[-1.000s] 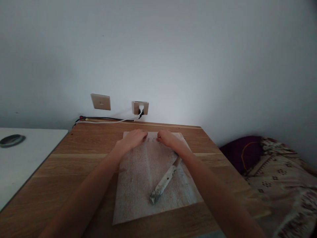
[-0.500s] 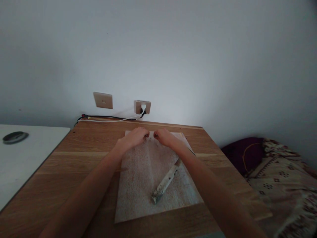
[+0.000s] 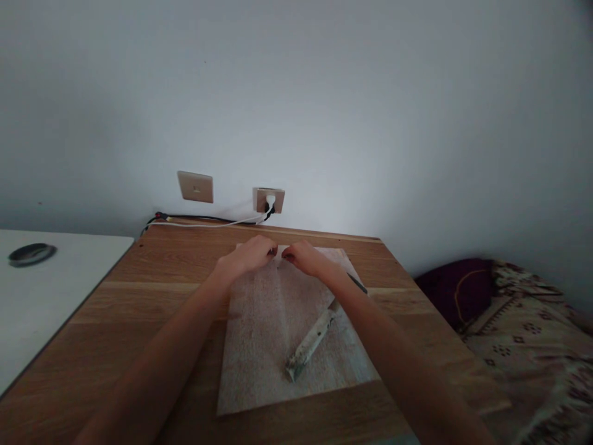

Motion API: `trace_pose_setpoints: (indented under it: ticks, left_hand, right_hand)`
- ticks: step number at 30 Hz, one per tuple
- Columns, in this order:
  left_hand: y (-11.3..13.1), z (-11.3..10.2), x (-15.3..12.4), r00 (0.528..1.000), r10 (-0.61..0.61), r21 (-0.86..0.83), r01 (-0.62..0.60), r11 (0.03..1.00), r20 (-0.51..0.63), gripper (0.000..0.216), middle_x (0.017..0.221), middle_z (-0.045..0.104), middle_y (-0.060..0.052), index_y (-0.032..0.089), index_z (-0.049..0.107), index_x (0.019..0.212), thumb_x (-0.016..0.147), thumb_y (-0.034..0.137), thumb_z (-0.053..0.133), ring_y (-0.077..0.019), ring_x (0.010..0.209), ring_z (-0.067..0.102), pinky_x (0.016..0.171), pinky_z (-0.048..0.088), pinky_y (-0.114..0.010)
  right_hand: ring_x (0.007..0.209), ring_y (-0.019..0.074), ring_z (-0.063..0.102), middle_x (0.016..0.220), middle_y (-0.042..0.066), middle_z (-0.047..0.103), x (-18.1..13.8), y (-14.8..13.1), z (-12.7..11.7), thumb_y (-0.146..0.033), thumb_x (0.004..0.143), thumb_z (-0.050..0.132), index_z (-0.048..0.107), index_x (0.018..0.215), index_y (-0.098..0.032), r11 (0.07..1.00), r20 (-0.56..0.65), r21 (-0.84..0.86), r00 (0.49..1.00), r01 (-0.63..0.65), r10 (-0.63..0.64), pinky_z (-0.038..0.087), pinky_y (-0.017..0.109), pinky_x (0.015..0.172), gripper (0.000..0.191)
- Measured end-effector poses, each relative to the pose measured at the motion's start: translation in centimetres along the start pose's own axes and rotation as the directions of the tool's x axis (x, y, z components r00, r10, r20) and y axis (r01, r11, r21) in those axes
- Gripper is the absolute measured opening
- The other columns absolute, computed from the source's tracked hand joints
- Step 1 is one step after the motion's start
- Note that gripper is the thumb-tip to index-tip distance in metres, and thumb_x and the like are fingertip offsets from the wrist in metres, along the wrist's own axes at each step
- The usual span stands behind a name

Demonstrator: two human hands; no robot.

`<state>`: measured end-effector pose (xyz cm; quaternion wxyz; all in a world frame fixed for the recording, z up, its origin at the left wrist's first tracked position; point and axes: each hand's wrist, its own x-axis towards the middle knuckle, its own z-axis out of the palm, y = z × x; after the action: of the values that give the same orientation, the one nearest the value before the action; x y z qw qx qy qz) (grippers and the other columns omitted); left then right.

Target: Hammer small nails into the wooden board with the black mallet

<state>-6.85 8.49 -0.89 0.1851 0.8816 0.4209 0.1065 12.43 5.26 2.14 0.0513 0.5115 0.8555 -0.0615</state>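
Note:
My left hand (image 3: 256, 252) and my right hand (image 3: 304, 256) meet almost fingertip to fingertip over the far edge of a whitish, worn board (image 3: 259, 346). Both are closed, fingers curled down and pinched; whatever they hold is too small or hidden to make out. Small dark specks lie on the board just below them. Nearer to me, a pale stick-like object (image 3: 311, 341) with dark stains rests diagonally on the board, its upper end close to my right forearm. A thin dark item (image 3: 357, 283) shows partly from behind that forearm.
The board lies on a wooden table (image 3: 139, 309) against a wall. Black and white cables run along the table's back edge to a wall socket (image 3: 269, 201). To the left, a white surface (image 3: 55, 296) carries a dark round object (image 3: 32, 254). Patterned fabric (image 3: 523, 340) is heaped at right.
My right hand has shifted slightly left, narrowing the gap between my fingertips. More of the dark item by my right forearm now shows. The stick-like object stays where it was.

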Motion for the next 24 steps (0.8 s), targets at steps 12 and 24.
trace_pose_setpoints:
  ticks: [12,24]
  left_hand:
    - [1.4,-0.2,-0.2,0.995,0.083,0.067,-0.086,0.994,0.055,0.024,0.101,0.078,-0.011,0.016,0.077,0.099,0.088,0.011,0.056,-0.0243,0.097,0.072,0.086,0.051,-0.031]
    - [2.9,1.8,0.5,0.982,0.191,0.097,-0.19,0.977,0.004,0.021,0.107,0.076,-0.012,0.016,0.074,0.104,0.086,0.013,0.062,-0.0248,0.103,0.07,0.089,0.052,-0.031]
  right_hand:
    - [0.108,0.0237,0.072,0.114,0.013,0.079,-0.5,0.3,-1.3,-0.007,0.095,0.055,0.08,0.11,-0.013,0.994,-0.055,0.107,0.998,-0.024,0.03,0.048,0.029,0.095,0.03]
    - [0.098,0.0251,0.072,0.108,0.019,0.078,-3.5,2.4,0.6,-0.012,0.098,0.054,0.076,0.11,-0.009,0.98,0.008,0.146,0.991,-0.135,0.135,0.049,0.031,0.085,0.025]
